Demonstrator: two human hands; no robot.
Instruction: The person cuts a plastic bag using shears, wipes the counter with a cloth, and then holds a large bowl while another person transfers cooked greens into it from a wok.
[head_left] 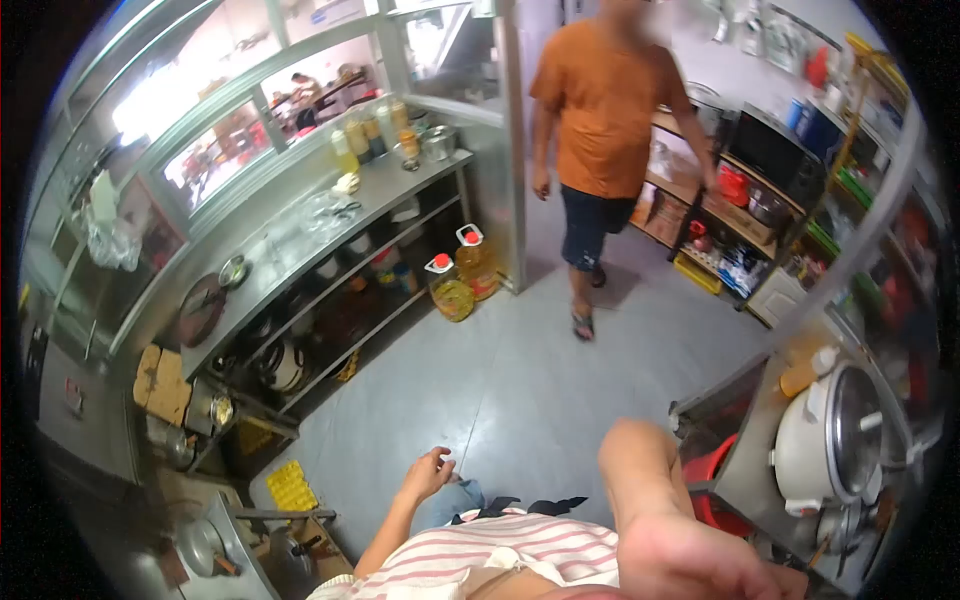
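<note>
My left hand [430, 473] hangs beside my body above the grey floor. Its fingers are loosely bent and apart, with nothing seen in them. My right arm is bent up close to the camera. My right hand [690, 555] appears large at the lower right, the palm side partly showing. Its fingers run toward the bottom edge, so whether they hold anything is hidden. Below lies my striped shirt [510, 550]. A yellow egg tray [291, 487] rests on the floor left of my left hand. Right of my right arm is a red bucket [715, 490].
A person in an orange shirt [605, 105] walks in the doorway area ahead. A steel counter [290, 255] runs along the left, with oil jugs [453, 290] on the floor at its end. On the right stands a large white cooker [815, 445]; shelves [740, 225] line the back right.
</note>
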